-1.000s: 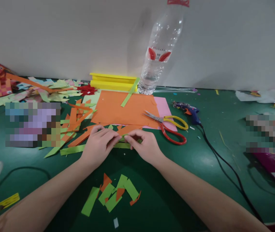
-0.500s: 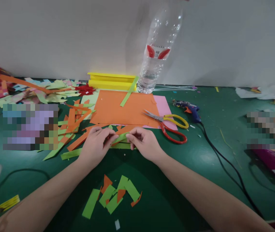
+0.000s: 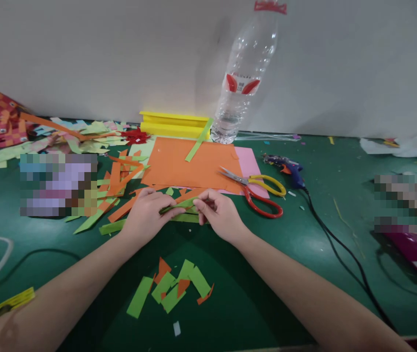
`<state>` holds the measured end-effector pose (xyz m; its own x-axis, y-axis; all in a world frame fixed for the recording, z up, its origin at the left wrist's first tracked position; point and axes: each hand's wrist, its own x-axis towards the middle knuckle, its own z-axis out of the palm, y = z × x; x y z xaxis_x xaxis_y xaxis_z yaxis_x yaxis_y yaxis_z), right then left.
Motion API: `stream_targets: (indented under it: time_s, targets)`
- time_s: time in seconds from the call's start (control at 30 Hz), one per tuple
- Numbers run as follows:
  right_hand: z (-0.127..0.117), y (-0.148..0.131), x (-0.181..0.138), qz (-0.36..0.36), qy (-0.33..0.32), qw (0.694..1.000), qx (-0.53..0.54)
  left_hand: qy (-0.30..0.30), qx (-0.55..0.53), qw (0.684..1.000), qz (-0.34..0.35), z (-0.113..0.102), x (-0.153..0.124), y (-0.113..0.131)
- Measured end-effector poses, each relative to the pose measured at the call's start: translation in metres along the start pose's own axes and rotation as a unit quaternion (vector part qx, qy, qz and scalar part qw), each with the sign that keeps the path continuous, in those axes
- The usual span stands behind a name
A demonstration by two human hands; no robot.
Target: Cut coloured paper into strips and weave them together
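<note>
Between my two hands runs a green paper strip (image 3: 185, 203), pinched at both ends just in front of the orange sheet. My left hand (image 3: 150, 210) is closed on its left end, the thumb stretched along the near side. At the right end, my right hand (image 3: 215, 211) grips it between thumb and fingertips. Part of the strip is hidden by the fingers. Beneath and beyond it lie more orange and green strips. Scissors (image 3: 254, 186) with yellow and red handles rest partly on the orange paper sheet (image 3: 189, 168), to the right of my right hand.
A clear bottle (image 3: 237, 102) stands behind the sheets beside a folded yellow piece (image 3: 175, 126). At right lies a blue glue gun (image 3: 289, 168) with its black cord (image 3: 333, 234). Paper scraps (image 3: 171, 288) lie nearest me; strips (image 3: 120, 181) are heaped at left.
My left thumb has straightened along the strip toward the right hand, and the strip sits further inside the left hand. The camera view has shifted slightly.
</note>
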<state>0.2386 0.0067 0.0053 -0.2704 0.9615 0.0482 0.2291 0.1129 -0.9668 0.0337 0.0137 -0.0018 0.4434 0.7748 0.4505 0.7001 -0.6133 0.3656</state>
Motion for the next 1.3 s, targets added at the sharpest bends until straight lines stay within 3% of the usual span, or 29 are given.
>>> stream_targets:
  time_s: [0.2, 0.37, 0.57, 0.73, 1.07, 1.3]
  targets:
    - [0.001, -0.002, -0.002, 0.013, 0.010, 1.000, 0.021, 0.009, 0.008, 1.000, 0.001, -0.003, 0.001, 0.004]
    - [0.002, -0.001, -0.004, 0.009, 0.010, 0.995, 0.098, 0.004, -0.004, 1.000, 0.015, -0.006, 0.001, 0.009]
    - [0.004, -0.002, -0.009, -0.014, 0.045, 0.998, 0.042, 0.010, 0.000, 0.999, 0.032, -0.007, 0.001, 0.011]
    - [0.005, -0.003, -0.010, -0.017, 0.054, 0.997, 0.055, 0.031, 0.006, 0.998, 0.054, -0.007, -0.001, 0.014]
    - [0.003, -0.002, -0.008, -0.008, 0.076, 0.995, -0.071, 0.006, 0.004, 0.998, 0.056, -0.003, -0.002, 0.014]
    - [0.002, -0.002, -0.007, -0.019, 0.094, 0.995, -0.021, -0.007, 0.007, 0.999, 0.037, -0.002, -0.003, 0.015]
